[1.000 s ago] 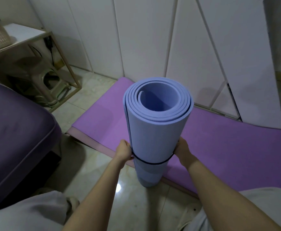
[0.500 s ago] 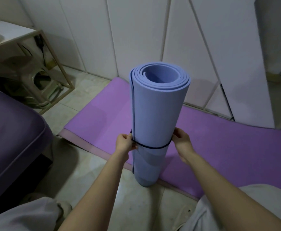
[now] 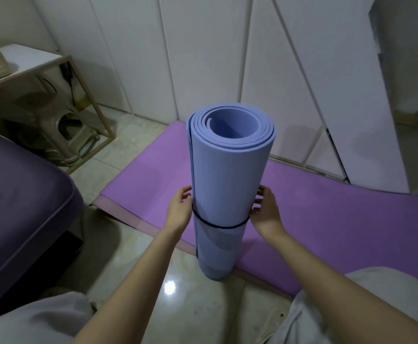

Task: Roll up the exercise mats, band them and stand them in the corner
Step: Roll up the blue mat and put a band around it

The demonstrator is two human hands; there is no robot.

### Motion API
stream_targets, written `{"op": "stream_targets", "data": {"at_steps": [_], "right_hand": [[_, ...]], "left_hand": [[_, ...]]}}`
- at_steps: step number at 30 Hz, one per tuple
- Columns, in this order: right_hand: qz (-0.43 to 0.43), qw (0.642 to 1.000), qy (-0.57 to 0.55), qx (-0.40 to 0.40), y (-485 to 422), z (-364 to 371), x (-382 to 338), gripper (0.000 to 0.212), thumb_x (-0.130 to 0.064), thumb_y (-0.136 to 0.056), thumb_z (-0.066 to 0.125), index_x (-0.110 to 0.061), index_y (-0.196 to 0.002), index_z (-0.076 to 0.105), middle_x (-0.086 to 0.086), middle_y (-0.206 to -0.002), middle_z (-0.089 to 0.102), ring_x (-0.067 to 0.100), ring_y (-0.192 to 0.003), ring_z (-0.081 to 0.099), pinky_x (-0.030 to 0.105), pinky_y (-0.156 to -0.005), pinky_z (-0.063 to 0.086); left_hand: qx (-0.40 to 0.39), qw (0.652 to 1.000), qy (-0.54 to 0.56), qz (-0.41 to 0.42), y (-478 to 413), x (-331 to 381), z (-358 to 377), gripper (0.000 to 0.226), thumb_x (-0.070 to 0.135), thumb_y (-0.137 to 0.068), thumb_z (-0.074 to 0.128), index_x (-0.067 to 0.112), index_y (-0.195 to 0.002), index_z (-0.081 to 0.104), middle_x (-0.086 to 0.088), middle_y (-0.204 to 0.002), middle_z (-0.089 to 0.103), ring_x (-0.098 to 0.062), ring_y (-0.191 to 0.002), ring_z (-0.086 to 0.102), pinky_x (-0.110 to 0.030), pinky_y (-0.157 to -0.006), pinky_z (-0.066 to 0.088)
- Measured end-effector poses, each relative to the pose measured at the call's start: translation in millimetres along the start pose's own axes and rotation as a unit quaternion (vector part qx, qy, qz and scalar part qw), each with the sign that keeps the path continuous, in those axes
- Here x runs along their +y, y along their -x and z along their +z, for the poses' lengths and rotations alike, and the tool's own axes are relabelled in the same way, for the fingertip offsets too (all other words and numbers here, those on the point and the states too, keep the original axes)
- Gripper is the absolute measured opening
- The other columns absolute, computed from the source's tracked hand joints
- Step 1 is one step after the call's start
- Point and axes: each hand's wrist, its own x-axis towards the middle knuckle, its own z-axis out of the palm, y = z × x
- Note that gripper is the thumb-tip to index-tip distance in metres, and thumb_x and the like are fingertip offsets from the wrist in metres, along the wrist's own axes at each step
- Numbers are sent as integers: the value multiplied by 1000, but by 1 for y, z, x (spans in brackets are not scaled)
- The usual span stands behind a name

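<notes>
The purple mat (image 3: 327,219) lies flat on the floor across the middle and right of the frame. The blue roll (image 3: 230,175) stands upright at the centre, its foot at that mat's near edge. Your left hand (image 3: 179,211) and right hand (image 3: 266,211) flank the roll low down: the right's fingers are loosely spread, tips touching the roll, while the left's curl in at the seam, pinching or not I cannot tell, and the black band (image 3: 220,225) circles the roll between them.
</notes>
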Motion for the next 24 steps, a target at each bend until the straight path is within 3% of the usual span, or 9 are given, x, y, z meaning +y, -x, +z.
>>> {"op": "stream_targets", "data": {"at_steps": [3,5,8,10,12,15,19,21,24], "right_hand": [[-5,997,-73,-6,4,-4,-26,62,-3,-80,54,-9,-138,37,14,-134,43,23,-103,47,37,-91,46],[-88,995,-45,16,15,-12,-49,69,-16,-75,59,-11,-139,37,8,-134,42,22,-113,47,42,-96,46],[-330,938,61,87,35,-28,-77,71,18,-74,50,-9,-139,37,2,-132,38,21,-119,46,34,-102,43],[-422,899,68,94,52,-37,-100,76,21,-67,40,-8,-137,37,9,-133,42,23,-123,43,29,-108,35],[-474,872,110,43,65,-44,-117,77,15,-63,39,-5,-137,38,15,-135,44,24,-128,39,27,-113,28],[-491,804,327,-74,78,-55,-137,73,-9,-63,53,-6,-136,47,9,-135,51,26,-128,44,28,-113,24],[-425,688,569,-149,86,-58,-173,73,-52,-76,66,-17,-137,44,-2,-126,56,21,-118,47,28,-106,26],[-422,666,598,-146,92,-53,-186,60,-55,-77,66,-18,-121,52,-2,-111,61,22,-107,52,28,-97,31],[-434,670,588,-130,97,-42,-191,45,-48,-79,67,-17,-108,53,-1,-103,61,22,-101,53,28,-93,31]], "left_hand": [[7,992,98,74,23,34,-11,31,29,-102,30,18,-109,58,-4,-116,61,-21,-109,55,-42,-93,47],[13,982,137,127,41,53,-16,33,37,-101,28,27,-104,59,-1,-117,60,-17,-108,54,-39,-92,45],[28,967,187,168,60,69,-20,30,36,-101,29,36,-101,59,6,-119,60,-11,-112,52,-34,-92,44],[36,964,199,173,68,72,-21,32,30,-103,27,34,-103,59,9,-115,61,-8,-109,53,-31,-92,44],[47,965,187,176,73,73,-21,32,27,-103,27,29,-103,59,8,-110,62,-5,-102,55,-29,-88,44],[67,968,168,174,78,72,-22,31,25,-102,29,26,-100,60,4,-107,62,-6,-96,54,-32,-88,46],[102,969,153,164,81,74,-26,30,26,-98,35,13,-100,61,-7,-105,64,-19,-98,58,-51,-94,47],[126,966,151,169,83,77,-27,23,20,-99,38,18,-102,61,-2,-104,66,-20,-101,59,-50,-93,48],[164,958,129,199,87,83,-34,23,11,-98,39,20,-107,57,6,-103,64,-13,-100,60,-39,-91,51]]}}
